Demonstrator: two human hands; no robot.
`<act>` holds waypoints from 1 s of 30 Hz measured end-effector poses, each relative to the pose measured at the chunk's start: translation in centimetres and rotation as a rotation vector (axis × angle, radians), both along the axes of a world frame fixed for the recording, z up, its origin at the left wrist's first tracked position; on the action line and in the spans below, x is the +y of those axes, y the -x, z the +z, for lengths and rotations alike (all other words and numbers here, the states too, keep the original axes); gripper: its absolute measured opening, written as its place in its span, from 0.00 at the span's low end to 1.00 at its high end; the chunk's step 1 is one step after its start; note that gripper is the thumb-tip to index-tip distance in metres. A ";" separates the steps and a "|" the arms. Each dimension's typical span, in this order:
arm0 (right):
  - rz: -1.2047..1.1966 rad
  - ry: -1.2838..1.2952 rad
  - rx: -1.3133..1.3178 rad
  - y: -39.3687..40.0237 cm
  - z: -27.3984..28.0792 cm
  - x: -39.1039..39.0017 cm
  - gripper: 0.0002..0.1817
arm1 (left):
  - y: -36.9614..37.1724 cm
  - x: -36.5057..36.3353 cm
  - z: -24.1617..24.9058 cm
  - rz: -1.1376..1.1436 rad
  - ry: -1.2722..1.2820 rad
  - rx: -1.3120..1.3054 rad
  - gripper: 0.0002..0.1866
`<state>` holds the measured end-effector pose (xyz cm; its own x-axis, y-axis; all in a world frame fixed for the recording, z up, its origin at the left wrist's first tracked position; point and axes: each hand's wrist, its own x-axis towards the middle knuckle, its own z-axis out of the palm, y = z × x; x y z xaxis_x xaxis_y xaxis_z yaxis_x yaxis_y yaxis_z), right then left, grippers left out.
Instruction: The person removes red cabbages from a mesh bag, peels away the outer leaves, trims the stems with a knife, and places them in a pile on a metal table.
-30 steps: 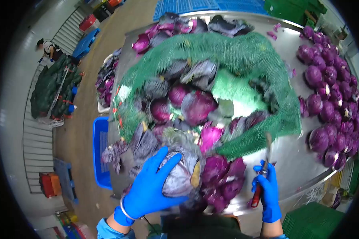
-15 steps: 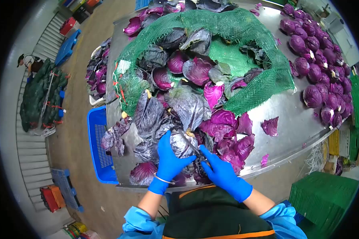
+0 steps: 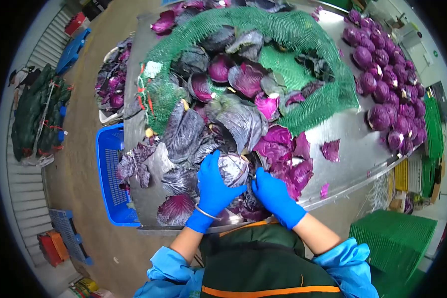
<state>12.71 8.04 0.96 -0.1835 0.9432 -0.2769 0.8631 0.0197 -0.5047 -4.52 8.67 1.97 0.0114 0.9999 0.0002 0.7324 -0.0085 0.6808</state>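
Observation:
My left hand [image 3: 213, 187], in a blue glove, is curved round the left side of a red cabbage [image 3: 233, 170] near the table's front edge. The cabbage's pale stem end points away from me. Just right of it, my right hand [image 3: 278, 196], also gloved, is closed round a knife, whose blade is now mostly hidden. Dark outer leaves [image 3: 239, 124] lie just beyond the cabbage, and bright purple leaves [image 3: 278, 149] are heaped to the right. A single purple leaf [image 3: 176, 209] rests left of my left wrist.
A green mesh sack [image 3: 328, 107] holding loose leaves spreads over the metal table [image 3: 350, 144]. Peeled red cabbages [image 3: 382, 92] are piled at the right. A blue crate [image 3: 104, 174] and a leaf-filled white bin [image 3: 107, 118] stand left; green crates [image 3: 392, 243] stand lower right.
My right hand has shifted slightly right and turned, and the knife blade that lay across the cabbage's stem end is largely out of sight. The whole view has shifted slightly.

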 end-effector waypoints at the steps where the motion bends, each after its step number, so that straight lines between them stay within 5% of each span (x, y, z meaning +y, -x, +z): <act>1: 0.000 0.038 -0.044 0.4 0.6 -0.5 0.10 | 0.5 -0.1 -0.2 -0.024 0.026 -0.040 0.57; 5: -0.105 -0.010 -0.047 -1.7 -4.6 -0.1 0.13 | -1.0 -1.2 0.3 0.056 -0.019 -0.019 0.57; 9: -0.109 -0.001 -0.128 -2.1 -0.8 1.7 0.12 | 1.7 -3.1 -1.8 0.145 -0.054 -0.227 0.55; 10: -0.171 -0.092 0.089 -2.2 1.7 1.4 0.12 | 3.9 -3.4 -2.6 0.138 0.000 -0.330 0.43; 11: -0.252 -0.166 0.310 -2.2 3.4 0.5 0.12 | 5.5 -3.4 -0.5 0.374 0.257 -0.474 0.28; 13: -0.382 -0.147 0.619 -1.6 5.7 1.7 0.15 | 8.8 -2.8 3.4 0.351 0.128 -0.238 0.19; 16: -0.302 -0.118 0.680 -0.9 5.0 2.4 0.19 | 8.9 -1.3 8.5 0.083 -0.440 0.811 0.30; 18: -0.406 0.115 0.605 -0.2 6.1 0.9 0.20 | 6.0 -2.8 8.7 -0.120 -0.166 0.164 0.35; 20: -0.343 -0.065 0.601 -0.8 2.9 -1.4 0.22 | 1.3 -4.9 5.9 -0.215 -0.007 -0.191 0.33; 24: -0.364 0.086 0.591 -1.8 0.8 -5.0 0.24 | 3.9 -6.4 -0.9 -0.092 0.271 -0.543 0.31; 25: -0.263 0.097 0.592 -1.9 0.7 -5.7 0.25 | 6.6 -6.1 -0.5 0.022 0.444 -0.462 0.32; 26: -0.225 0.069 0.590 -1.5 -0.3 -6.5 0.27 | 7.4 -5.0 2.7 0.088 -0.004 -0.236 0.32; 28: -0.151 0.028 0.565 -0.5 -0.1 -6.7 0.29 | 8.3 -3.6 6.2 0.149 -0.344 0.497 0.37; 30: -0.147 0.103 0.533 -0.2 -0.3 -6.6 0.30 | 6.3 -2.3 5.7 -0.318 -0.190 -0.004 0.41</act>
